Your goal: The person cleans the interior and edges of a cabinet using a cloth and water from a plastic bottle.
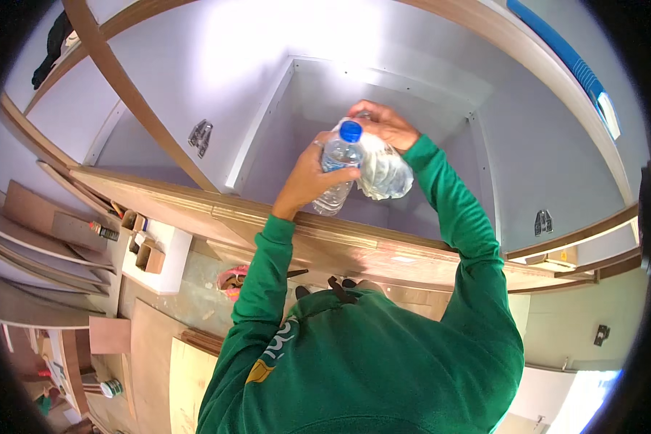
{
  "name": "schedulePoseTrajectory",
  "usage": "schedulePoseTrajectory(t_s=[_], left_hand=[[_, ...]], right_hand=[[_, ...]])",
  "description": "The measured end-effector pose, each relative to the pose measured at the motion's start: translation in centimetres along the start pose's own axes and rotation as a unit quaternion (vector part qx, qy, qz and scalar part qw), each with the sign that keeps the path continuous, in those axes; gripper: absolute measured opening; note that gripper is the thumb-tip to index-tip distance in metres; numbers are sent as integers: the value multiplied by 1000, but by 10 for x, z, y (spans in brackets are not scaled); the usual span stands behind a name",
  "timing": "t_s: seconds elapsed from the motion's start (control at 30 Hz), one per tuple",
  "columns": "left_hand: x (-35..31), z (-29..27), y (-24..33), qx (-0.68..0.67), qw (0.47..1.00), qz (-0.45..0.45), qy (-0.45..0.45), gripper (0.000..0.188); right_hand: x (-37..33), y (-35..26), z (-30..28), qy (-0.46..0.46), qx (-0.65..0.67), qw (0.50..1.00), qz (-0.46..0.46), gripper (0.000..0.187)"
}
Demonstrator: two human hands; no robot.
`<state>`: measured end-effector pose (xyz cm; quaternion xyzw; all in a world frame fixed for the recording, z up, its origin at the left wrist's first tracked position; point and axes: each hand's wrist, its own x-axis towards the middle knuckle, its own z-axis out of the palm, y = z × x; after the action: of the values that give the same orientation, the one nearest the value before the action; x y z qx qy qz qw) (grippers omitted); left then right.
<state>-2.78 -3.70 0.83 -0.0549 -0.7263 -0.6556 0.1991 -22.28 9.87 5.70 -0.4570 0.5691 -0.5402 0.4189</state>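
My left hand (309, 177) is wrapped around a clear plastic water bottle (338, 170) with a blue cap, held up in front of me. My right hand (383, 124) grips a crumpled clear plastic bag (385, 172) that hangs just right of the bottle and touches it. Both arms wear green sleeves and reach up over an open pale cabinet box (383, 94) with wood-trimmed edges.
Metal hinges (200, 136) sit on the open cabinet doors at left and at right (543, 221). Below left lie stacked wood boards (43, 217), a white block with small wooden boxes (149, 254), a small can (111, 388) and plywood sheets on the floor.
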Motion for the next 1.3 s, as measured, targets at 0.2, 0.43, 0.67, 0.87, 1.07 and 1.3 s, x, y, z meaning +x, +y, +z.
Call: schedulePoseTrajectory(t_s=[0.2, 0.43, 0.67, 0.87, 1.07, 1.3], left_hand=[[9, 5, 15, -95, 994, 44, 34, 56], [10, 5, 5, -64, 997, -16, -28, 54], [11, 7, -4, -22, 999, -30, -20, 59], [38, 6, 9, 92, 995, -33, -6, 54], [70, -3, 16, 291, 956, -27, 31, 64], [91, -10, 23, 450, 891, -70, 2, 74]], right_hand=[[-59, 4, 17, 75, -95, 991, 49, 60], [-60, 14, 27, 199, 143, 969, -2, 56], [-50, 24, 22, 155, 156, 976, -1, 43], [-7, 51, -41, 171, 46, 984, 31, 41], [3, 51, -68, 175, 78, 979, 63, 55], [-1, 51, -77, 49, 256, 965, 36, 46]])
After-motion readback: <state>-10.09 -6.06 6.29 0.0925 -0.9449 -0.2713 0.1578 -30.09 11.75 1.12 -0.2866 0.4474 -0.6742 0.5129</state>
